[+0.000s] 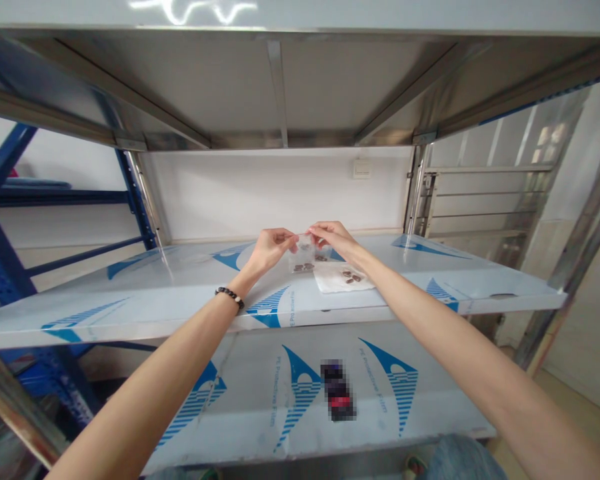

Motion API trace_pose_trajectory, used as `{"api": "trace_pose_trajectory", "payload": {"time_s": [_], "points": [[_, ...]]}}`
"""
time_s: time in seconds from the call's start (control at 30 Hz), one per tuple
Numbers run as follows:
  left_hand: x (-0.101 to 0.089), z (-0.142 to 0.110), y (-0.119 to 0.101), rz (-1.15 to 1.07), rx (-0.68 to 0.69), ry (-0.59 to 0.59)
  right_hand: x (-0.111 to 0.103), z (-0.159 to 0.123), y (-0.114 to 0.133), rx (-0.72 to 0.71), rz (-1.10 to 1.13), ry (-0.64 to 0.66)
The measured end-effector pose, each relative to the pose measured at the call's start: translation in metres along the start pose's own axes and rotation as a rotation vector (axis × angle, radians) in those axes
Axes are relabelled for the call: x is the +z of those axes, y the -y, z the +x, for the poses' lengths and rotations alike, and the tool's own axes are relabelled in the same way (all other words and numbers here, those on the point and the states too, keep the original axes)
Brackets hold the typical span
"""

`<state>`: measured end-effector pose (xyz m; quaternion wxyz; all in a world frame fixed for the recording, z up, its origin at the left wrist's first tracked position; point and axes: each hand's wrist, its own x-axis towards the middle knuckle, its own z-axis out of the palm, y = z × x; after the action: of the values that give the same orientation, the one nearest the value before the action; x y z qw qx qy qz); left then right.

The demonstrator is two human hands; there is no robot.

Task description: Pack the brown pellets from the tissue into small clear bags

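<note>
Both hands pinch the top edge of a small clear plastic bag (303,257), which hangs over the middle shelf with several small dark brown pieces at its bottom. My left hand (274,247) grips the bag's upper left corner, and a beaded bracelet circles that wrist. At the upper right corner, the fingers of my right hand (335,238) are closed on the bag. A white sheet (333,281) lies on the shelf below and to the right, bearing several brown pieces (351,276). Behind the bag, another small clear bag (323,255) with dark pieces is partly hidden.
The metal middle shelf (180,287) is wrapped in printed protective film. A pixelated dark object (338,391) rests on the lower shelf (250,413). The upper shelf (230,87) hangs overhead. A blue rack (10,220) stands at left; a metal post (416,190) rises at back right.
</note>
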<state>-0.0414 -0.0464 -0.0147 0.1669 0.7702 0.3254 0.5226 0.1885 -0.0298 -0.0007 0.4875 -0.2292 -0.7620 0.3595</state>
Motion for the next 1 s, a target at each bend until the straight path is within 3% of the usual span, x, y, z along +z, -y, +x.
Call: {"api": "trace_pose_trajectory", "payload": {"time_s": [0.1, 0.33, 1.0], "points": [[0.000, -0.001, -0.001, 0.017, 0.001, 0.024, -0.005, 0.003, -0.002, -0.007, -0.024, -0.051], [0.001, -0.003, -0.009, 0.037, 0.027, 0.071, 0.005, -0.002, 0.004, 0.019, -0.088, 0.122], [0.003, -0.004, -0.019, 0.059, 0.063, 0.107, 0.007, -0.001, 0.001, -0.020, -0.091, 0.103]]}}
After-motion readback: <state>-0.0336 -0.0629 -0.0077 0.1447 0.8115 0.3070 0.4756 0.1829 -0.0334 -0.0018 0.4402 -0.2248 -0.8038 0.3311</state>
